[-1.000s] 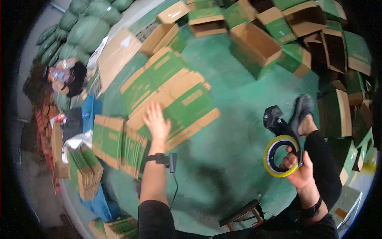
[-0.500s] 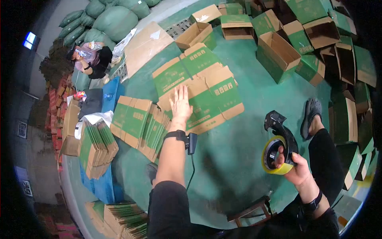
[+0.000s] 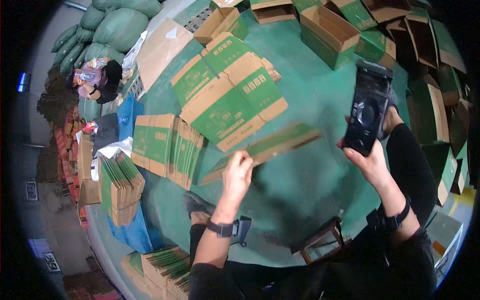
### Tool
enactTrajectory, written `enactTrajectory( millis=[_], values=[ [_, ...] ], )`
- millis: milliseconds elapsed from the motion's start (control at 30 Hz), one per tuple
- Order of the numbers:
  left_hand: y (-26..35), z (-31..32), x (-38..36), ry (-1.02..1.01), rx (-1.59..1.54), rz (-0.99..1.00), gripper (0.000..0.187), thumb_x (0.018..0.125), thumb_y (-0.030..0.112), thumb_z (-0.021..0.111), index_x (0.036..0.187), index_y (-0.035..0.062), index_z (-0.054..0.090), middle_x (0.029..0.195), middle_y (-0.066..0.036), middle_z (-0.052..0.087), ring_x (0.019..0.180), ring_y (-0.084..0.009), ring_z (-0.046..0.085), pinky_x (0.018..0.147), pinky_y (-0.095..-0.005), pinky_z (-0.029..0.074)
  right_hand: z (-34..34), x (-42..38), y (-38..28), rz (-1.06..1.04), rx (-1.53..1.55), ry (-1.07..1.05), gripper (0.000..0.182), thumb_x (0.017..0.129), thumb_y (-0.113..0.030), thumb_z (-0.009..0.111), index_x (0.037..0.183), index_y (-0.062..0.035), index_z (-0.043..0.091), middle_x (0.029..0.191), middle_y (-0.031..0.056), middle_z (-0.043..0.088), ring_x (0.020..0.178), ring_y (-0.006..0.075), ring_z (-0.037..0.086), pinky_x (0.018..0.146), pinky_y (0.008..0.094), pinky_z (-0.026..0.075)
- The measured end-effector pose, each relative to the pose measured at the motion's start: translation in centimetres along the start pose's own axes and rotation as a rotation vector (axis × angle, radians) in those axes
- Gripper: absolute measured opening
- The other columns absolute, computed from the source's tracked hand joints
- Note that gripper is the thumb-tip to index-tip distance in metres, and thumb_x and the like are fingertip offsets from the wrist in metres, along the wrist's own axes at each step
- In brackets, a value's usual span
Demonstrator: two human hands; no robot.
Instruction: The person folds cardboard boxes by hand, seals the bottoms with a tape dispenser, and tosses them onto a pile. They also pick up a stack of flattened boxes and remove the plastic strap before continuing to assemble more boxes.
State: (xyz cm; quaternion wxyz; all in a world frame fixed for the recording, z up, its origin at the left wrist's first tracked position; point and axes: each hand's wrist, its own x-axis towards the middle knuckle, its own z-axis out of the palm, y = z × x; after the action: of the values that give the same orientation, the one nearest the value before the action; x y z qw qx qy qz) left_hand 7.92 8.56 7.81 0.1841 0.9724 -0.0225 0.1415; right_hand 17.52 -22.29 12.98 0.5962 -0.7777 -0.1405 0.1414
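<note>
My left hand (image 3: 238, 172) grips the near edge of a flattened green and brown carton (image 3: 272, 145), lifted off the floor and seen almost edge-on. My right hand (image 3: 367, 160) holds a black tape dispenser (image 3: 367, 112) raised upright at the right; its tape roll is hidden behind the body. More flattened cartons (image 3: 227, 92) lie spread on the green floor beyond the lifted one. A leaning row of flat cartons (image 3: 167, 147) stands to the left of my left hand.
Open assembled boxes (image 3: 330, 30) crowd the far and right side. Bundles of flat cartons (image 3: 120, 187) stand at left, others (image 3: 162, 270) near my body. A seated person (image 3: 95, 80) is by green sacks (image 3: 120, 25). A wooden stool (image 3: 320, 245) sits below me.
My left hand went from resting flat on the spread cartons to gripping one carton and pulling it up toward me. My right hand raised the tape dispenser higher and turned it.
</note>
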Motion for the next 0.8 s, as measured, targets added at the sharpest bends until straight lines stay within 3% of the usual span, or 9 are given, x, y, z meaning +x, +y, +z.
enactTrajectory(
  millis=[33, 67, 167, 233, 433, 500, 567, 633, 800],
  values=[
    [1.7, -0.7, -1.4, -0.085, -0.002, 0.043, 0.019, 0.064, -0.003, 0.064, 0.081, 0.0051, 0.057, 0.086, -0.008, 0.054, 0.079, -0.0274, 0.056, 0.065, -0.0329, 0.048, -0.3, -0.3, 1.2, -0.131, -0.254, 0.014, 0.055, 0.071, -0.023, 0.070, 0.114, 0.0013, 0.045, 0.091, 0.0069, 0.059, 0.087, 0.0196, 0.055, 0.084, 0.0330, 0.041],
    [2.7, -0.8, -2.7, -0.106, -0.014, 0.030, 0.019, 0.064, -0.003, 0.064, 0.081, 0.0051, 0.057, 0.086, -0.008, 0.054, 0.079, -0.0274, 0.056, 0.065, -0.0329, 0.048, 0.3, -0.6, -0.5, -0.311, -0.421, 0.070, 0.053, 0.066, -0.023, 0.073, 0.105, 0.0046, 0.052, 0.097, 0.0178, 0.056, 0.100, 0.0346, 0.046, 0.092, 0.0375, 0.034],
    [5.1, -1.0, -5.9, -0.197, -0.086, 0.113, 0.017, 0.066, -0.002, 0.063, 0.080, 0.0059, 0.058, 0.087, -0.007, 0.056, 0.080, -0.0268, 0.058, 0.065, -0.0329, 0.049, 1.2, -2.2, 2.5, -0.406, -0.768, -0.247, 0.056, 0.059, -0.041, 0.074, 0.087, 0.0027, 0.052, 0.084, 0.0176, 0.055, 0.086, 0.0373, 0.049, 0.088, 0.0408, 0.035],
    [5.2, 0.3, -7.1, -0.185, -0.214, 0.056, 0.016, 0.067, 0.000, 0.064, 0.080, 0.0061, 0.058, 0.087, -0.008, 0.056, 0.078, -0.0264, 0.058, 0.064, -0.0323, 0.049, 3.0, -3.5, 5.4, -0.575, -0.662, -0.321, 0.059, 0.057, -0.049, 0.072, 0.085, 0.0004, 0.053, 0.081, 0.0176, 0.055, 0.086, 0.0364, 0.051, 0.088, 0.0405, 0.035],
    [1.9, -1.8, -8.8, 0.000, -0.024, -0.072, 0.024, 0.064, 0.030, 0.071, 0.073, 0.0081, 0.064, 0.098, -0.005, 0.056, 0.104, -0.0263, 0.044, 0.091, -0.0430, 0.029, 3.8, -5.9, 6.6, -0.032, -0.671, -0.591, 0.073, 0.059, -0.061, 0.064, 0.090, 0.0035, 0.054, 0.077, 0.0192, 0.060, 0.091, 0.0352, 0.052, 0.087, 0.0380, 0.036],
    [0.3, -1.9, -9.7, 0.197, 0.283, -0.242, 0.022, 0.069, 0.027, 0.070, 0.078, 0.0076, 0.063, 0.105, -0.009, 0.051, 0.106, -0.0270, 0.043, 0.093, -0.0420, 0.029, 4.1, -5.9, 7.8, -0.211, -0.681, -0.372, 0.070, 0.059, -0.059, 0.065, 0.090, 0.0029, 0.055, 0.073, 0.0184, 0.059, 0.087, 0.0355, 0.053, 0.086, 0.0372, 0.037],
    [-3.1, 0.5, -9.8, 0.217, -0.302, -0.525, 0.023, 0.074, 0.024, 0.067, 0.089, 0.0072, 0.060, 0.111, -0.014, 0.047, 0.112, -0.0278, 0.038, 0.095, -0.0410, 0.029, 3.3, -3.8, 7.6, -0.419, -0.719, -0.280, 0.053, 0.065, -0.048, 0.066, 0.090, -0.0022, 0.055, 0.064, 0.0131, 0.058, 0.077, 0.0307, 0.056, 0.085, 0.0354, 0.036],
    [-2.1, 1.4, -9.0, 0.186, -0.420, -0.578, 0.031, 0.078, 0.022, 0.063, 0.103, 0.0070, 0.052, 0.117, -0.016, 0.041, 0.117, -0.0287, 0.033, 0.096, -0.0396, 0.029, 2.8, -1.6, 7.7, -0.615, -0.838, -0.138, 0.049, 0.065, -0.044, 0.067, 0.090, -0.0035, 0.054, 0.063, 0.0106, 0.058, 0.070, 0.0277, 0.057, 0.084, 0.0352, 0.036],
    [0.5, 1.3, -10.2, 0.275, -0.444, -0.632, 0.040, 0.084, 0.022, 0.055, 0.119, 0.0087, 0.041, 0.128, -0.017, 0.027, 0.121, -0.0285, 0.027, 0.097, -0.0394, 0.027, 3.1, 3.4, 4.1, -0.518, -1.102, -0.448, 0.041, 0.065, -0.039, 0.067, 0.089, -0.0076, 0.054, 0.062, 0.0075, 0.059, 0.064, 0.0229, 0.058, 0.080, 0.0321, 0.034]
  ],
)
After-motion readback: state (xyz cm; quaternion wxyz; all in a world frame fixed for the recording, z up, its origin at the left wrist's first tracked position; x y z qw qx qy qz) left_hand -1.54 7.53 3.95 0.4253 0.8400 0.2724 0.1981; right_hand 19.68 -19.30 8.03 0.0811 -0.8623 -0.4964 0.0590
